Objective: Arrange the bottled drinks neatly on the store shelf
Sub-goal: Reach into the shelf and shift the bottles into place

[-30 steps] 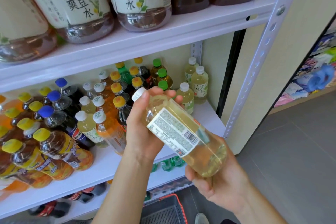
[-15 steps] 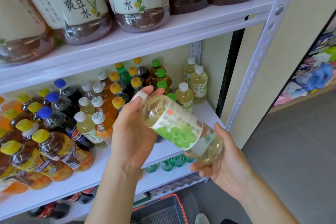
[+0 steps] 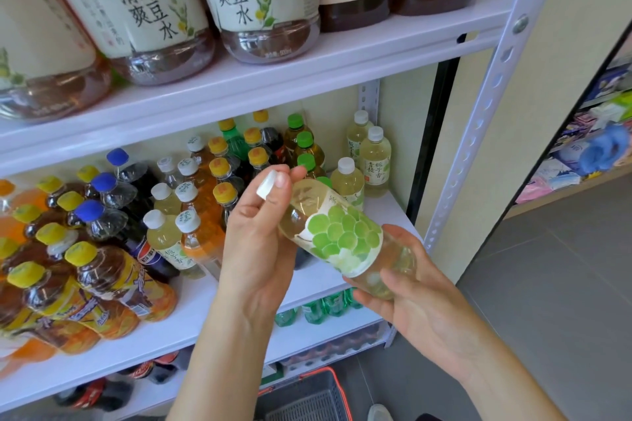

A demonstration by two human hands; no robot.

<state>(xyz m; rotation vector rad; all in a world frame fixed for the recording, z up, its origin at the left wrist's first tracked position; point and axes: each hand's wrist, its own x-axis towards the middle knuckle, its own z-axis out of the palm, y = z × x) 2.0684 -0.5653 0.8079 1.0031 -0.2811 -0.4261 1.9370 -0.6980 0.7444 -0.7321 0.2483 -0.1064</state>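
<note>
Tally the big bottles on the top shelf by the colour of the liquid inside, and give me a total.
Large plastic bottles of dark brown liquid: 2
Large plastic bottles of pale, almost clear liquid: 2
Large plastic bottle of amber liquid: 1
Total: 5

Shop: drink-stocked shelves (image 3: 239, 79)
</note>
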